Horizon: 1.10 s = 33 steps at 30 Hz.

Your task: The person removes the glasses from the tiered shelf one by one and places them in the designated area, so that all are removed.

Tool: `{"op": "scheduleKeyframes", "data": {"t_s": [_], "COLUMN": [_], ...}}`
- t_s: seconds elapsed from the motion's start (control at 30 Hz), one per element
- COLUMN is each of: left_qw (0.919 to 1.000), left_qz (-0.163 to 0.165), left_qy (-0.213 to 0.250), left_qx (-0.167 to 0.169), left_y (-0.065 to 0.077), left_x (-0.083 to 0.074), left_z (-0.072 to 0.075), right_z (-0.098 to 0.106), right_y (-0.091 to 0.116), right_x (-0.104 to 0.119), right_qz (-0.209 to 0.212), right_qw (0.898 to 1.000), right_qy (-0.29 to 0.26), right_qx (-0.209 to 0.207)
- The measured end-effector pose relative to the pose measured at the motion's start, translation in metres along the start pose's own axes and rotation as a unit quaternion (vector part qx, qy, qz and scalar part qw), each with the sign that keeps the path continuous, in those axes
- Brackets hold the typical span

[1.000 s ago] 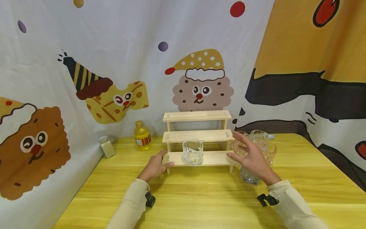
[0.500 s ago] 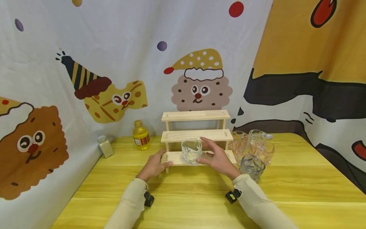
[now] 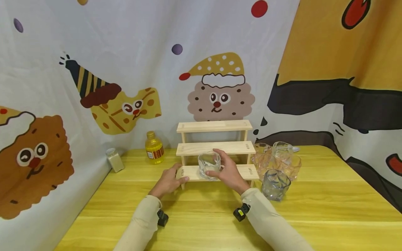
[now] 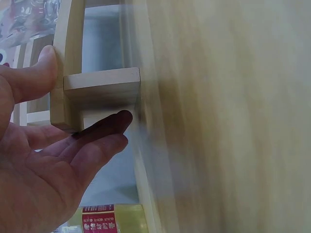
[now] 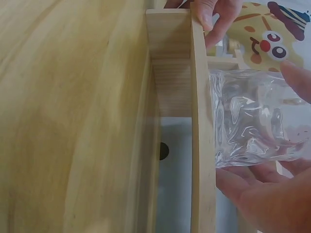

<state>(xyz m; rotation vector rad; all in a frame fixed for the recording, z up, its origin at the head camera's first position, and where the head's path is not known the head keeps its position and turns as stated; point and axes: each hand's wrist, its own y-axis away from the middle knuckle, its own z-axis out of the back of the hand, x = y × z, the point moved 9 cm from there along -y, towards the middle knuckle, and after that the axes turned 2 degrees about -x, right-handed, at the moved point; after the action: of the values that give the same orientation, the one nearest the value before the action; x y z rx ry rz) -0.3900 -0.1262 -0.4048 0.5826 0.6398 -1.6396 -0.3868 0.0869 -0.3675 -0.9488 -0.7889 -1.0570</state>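
A three-step wooden display stand (image 3: 216, 148) stands on the table. On its lowest step sits a clear glass tumbler (image 3: 208, 164) with a wavy, faceted wall. My right hand (image 3: 228, 172) is around the tumbler from the right, the thumb at its front and the fingers reaching to its far side. In the right wrist view the tumbler (image 5: 257, 116) lies between thumb and fingers, its base at the board. My left hand (image 3: 169, 179) grips the left end of the lowest step; in the left wrist view its thumb (image 4: 39, 75) lies over the board, fingers below.
To the right stand a grey-blue tumbler (image 3: 275, 185) and several pinkish and clear glasses (image 3: 290, 165), close together. Behind my left hand are a yellow oil bottle (image 3: 154, 148) and a white-filled glass jar (image 3: 115, 160). A printed curtain (image 3: 169, 21) hangs behind the table.
My right hand has moved left from beside the glasses at the right to the clear tumbler and now holds it. The left hand stays on the stand's left end.
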Motion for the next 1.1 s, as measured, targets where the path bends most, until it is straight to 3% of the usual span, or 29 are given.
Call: {"op": "scheduleKeyframes", "data": {"t_s": [0.43,0.83,1.1], "left_qw": [0.9999,1.0000,1.0000], "left_qz": [-0.005,-0.007,0.001], "left_qy": [0.006,0.000,-0.001], "left_qx": [0.006,0.003,0.005], "left_y": [-0.002,-0.002,0.000], "left_x": [-0.001,0.000,0.001], "left_z": [-0.004,-0.002,-0.002], "right_z": [0.005,0.022,0.039], "right_y": [0.006,0.029,0.049], "right_x": [0.002,0.019,0.030], "right_qz": [0.010,0.035,0.073], "right_qw": [0.999,0.998,0.997], "right_qy": [0.025,0.025,0.005], "right_qx": [-0.043,-0.035,-0.020]}}
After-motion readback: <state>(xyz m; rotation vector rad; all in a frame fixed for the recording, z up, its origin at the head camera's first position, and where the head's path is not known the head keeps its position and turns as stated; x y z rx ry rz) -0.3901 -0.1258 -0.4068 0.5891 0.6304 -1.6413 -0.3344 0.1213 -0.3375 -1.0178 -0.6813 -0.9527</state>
